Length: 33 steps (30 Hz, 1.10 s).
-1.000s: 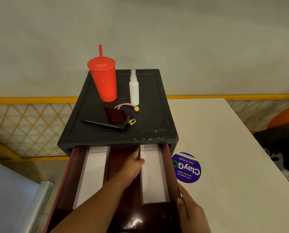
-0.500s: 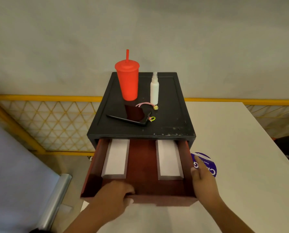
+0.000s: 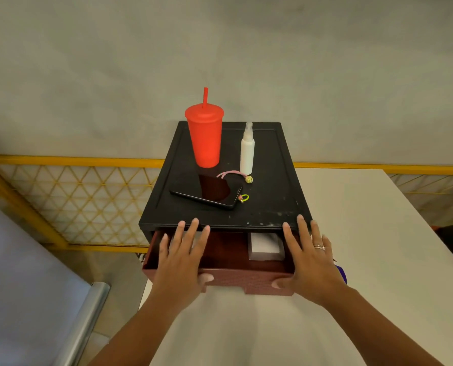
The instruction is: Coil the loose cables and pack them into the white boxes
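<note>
Drawer (image 3: 230,281) pushed further in; left hand (image 3: 180,262), right hand (image 3: 309,262) flat on it, fingers (image 3: 192,233) released.

Landmark: black rectangular cabinet (image 3: 270,207).

Its dark red drawer (image 3: 230,280) stands part-way out in front, and the opening is a shallow slot under the cabinet's front lip. The left hand (image 3: 180,260) and right hand (image 3: 309,260), fingers straight, cover the slot's two ends. The gap between them shows drawer floor, with a white rectangular box (image 3: 266,248) at its right.

Cabinet top:
- Rear: red lidded tumbler with straw (image 3: 205,138) and white spray bottle (image 3: 247,151).
- Mid-left: black phone (image 3: 207,192).
- Right strip: bare.

White tabletop (image 3: 378,247) lies open to the right of the cabinet and in front of it. A yellow lattice railing (image 3: 75,202) closes off the left.
</note>
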{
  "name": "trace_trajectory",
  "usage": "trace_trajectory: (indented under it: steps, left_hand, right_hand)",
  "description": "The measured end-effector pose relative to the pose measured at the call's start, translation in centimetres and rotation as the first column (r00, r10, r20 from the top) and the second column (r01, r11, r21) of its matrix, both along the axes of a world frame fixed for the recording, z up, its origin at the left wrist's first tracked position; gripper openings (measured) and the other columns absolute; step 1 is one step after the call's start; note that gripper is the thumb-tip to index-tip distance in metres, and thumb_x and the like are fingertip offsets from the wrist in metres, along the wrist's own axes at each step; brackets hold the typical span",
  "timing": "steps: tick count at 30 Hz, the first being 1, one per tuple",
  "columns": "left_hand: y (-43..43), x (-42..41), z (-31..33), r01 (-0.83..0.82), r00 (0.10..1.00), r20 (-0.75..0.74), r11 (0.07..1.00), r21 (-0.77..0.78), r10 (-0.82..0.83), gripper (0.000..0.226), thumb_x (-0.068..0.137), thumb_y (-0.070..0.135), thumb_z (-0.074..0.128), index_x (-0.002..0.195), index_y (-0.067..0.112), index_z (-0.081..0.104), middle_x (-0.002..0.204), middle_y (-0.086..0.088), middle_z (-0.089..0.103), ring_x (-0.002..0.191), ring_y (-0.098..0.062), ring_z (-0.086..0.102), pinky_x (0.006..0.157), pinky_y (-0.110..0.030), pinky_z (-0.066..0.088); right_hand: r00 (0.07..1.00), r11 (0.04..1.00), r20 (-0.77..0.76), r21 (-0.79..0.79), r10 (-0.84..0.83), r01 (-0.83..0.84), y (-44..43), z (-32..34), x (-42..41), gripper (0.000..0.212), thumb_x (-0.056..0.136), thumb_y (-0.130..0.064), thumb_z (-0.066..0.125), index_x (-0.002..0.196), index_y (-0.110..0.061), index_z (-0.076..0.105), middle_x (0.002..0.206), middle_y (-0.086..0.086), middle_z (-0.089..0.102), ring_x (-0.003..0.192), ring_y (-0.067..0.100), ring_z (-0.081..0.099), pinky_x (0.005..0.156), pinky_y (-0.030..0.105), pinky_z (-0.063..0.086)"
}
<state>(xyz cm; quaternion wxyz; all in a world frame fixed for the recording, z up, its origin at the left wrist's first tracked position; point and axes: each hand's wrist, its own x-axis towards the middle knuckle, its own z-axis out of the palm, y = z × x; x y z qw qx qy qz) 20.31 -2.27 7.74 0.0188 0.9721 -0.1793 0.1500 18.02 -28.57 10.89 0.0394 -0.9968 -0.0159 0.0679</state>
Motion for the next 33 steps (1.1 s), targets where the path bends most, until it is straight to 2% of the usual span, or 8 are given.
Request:
trace_trajectory:
  steps: [3, 5, 8, 13, 17, 22, 27, 33]
  left_hand:
    - [-0.1, 1.6, 0.4, -0.057, 0.996, -0.066, 0.996, 0.067, 0.061, 0.114, 0.039, 0.065, 0.08, 0.135, 0.015, 0.045, 0.136, -0.012, 0.052, 0.126, -0.035, 0.048, 0.096, -0.053, 0.03]
    - [-0.1, 2.4, -0.1, -0.057, 0.997, -0.056, 0.998, 0.039, 0.059, 0.106, 0.041, 0.06, 0.084, 0.131, 0.014, 0.048, 0.13, -0.012, 0.057, 0.119, -0.035, 0.055, 0.095, -0.053, 0.034]
    - [-0.4, 3.1, -0.6, -0.058, 0.998, -0.002, 0.998, -0.012, 0.058, 0.095, 0.045, 0.044, 0.089, 0.124, 0.014, 0.046, 0.119, -0.014, 0.063, 0.11, -0.037, 0.06, 0.092, -0.056, 0.041]
    - [-0.9, 4.0, -0.9, -0.096, 0.994, 0.055, 0.995, -0.019, 0.097, 0.08, 0.046, 0.03, 0.091, 0.113, 0.014, 0.049, 0.108, -0.014, 0.067, 0.099, -0.039, 0.063, 0.089, -0.062, 0.041]
    - [-1.4, 4.6, -1.4, -0.148, 0.987, 0.059, 0.988, -0.045, 0.151, 0.065, 0.051, 0.028, 0.089, 0.105, 0.012, 0.057, 0.103, -0.015, 0.067, 0.093, -0.039, 0.064, 0.088, -0.06, 0.043]
    - [-1.4, 4.8, -2.0, -0.148, 0.981, 0.113, 0.986, -0.075, 0.156, 0.065, 0.054, 0.026, 0.087, 0.106, 0.015, 0.049, 0.102, -0.015, 0.067, 0.092, -0.039, 0.064, 0.089, -0.06, 0.043]
    - [-1.6, 4.6, -1.4, -0.171, 0.984, 0.044, 0.985, -0.034, 0.172, 0.065, 0.053, 0.031, 0.087, 0.106, 0.015, 0.052, 0.103, -0.014, 0.066, 0.094, -0.037, 0.062, 0.09, -0.058, 0.043]
    - [-0.7, 3.8, 1.2, -0.101, 0.993, -0.061, 0.992, 0.075, 0.105, 0.074, 0.052, 0.045, 0.084, 0.117, 0.016, 0.062, 0.116, -0.007, 0.062, 0.104, -0.029, 0.06, 0.092, -0.052, 0.045]
  right_hand:
    - [0.999, 0.999, 0.04, -0.034, -0.032, 0.034, 0.2, -0.2, 1.0, 0.112, 0.073, -0.069, 0.057, 0.147, -0.025, -0.014, 0.156, 0.006, -0.014, 0.142, 0.031, -0.017, 0.115, 0.047, -0.002]
    - [0.993, 0.995, 0.111, -0.091, -0.035, 0.045, 0.2, -0.4, 1.5, 0.112, 0.062, -0.068, 0.068, 0.149, -0.019, 0.016, 0.154, 0.015, 0.021, 0.142, 0.038, 0.016, 0.111, 0.053, 0.019]
    - [0.977, 0.991, 0.205, -0.101, -0.063, 0.085, -0.1, -2.1, 2.4, 0.098, 0.041, -0.056, 0.085, 0.124, -0.011, 0.056, 0.118, 0.02, 0.063, 0.11, 0.044, 0.058, 0.085, 0.057, 0.046]
    - [0.959, 0.984, 0.275, -0.139, -0.068, 0.11, 0.0, -3.1, 3.3, 0.076, 0.042, -0.035, 0.091, 0.109, -0.008, 0.067, 0.104, 0.021, 0.068, 0.096, 0.045, 0.063, 0.079, 0.058, 0.048]
    - [0.968, 0.99, 0.249, -0.122, -0.043, 0.075, -0.3, -3.8, 3.8, 0.105, 0.023, -0.023, 0.096, 0.117, -0.005, 0.053, 0.101, 0.027, 0.066, 0.092, 0.05, 0.062, 0.073, 0.06, 0.05]
    - [0.961, 0.995, 0.275, -0.093, -0.01, 0.037, -0.6, -4.0, 4.1, 0.106, 0.027, -0.022, 0.095, 0.118, -0.008, 0.042, 0.1, 0.026, 0.066, 0.1, 0.046, 0.051, 0.071, 0.054, 0.053]
    - [0.968, 0.988, 0.249, -0.146, -0.006, 0.043, -0.6, -4.2, 4.0, 0.108, 0.027, -0.024, 0.095, 0.119, -0.007, 0.043, 0.101, 0.028, 0.066, 0.092, 0.049, 0.062, 0.074, 0.056, 0.052]
    - [0.974, 0.976, 0.218, -0.216, 0.053, -0.004, -1.1, -2.5, 3.3, 0.085, 0.033, -0.038, 0.091, 0.11, -0.012, 0.069, 0.104, 0.021, 0.068, 0.091, 0.044, 0.065, 0.074, 0.055, 0.052]
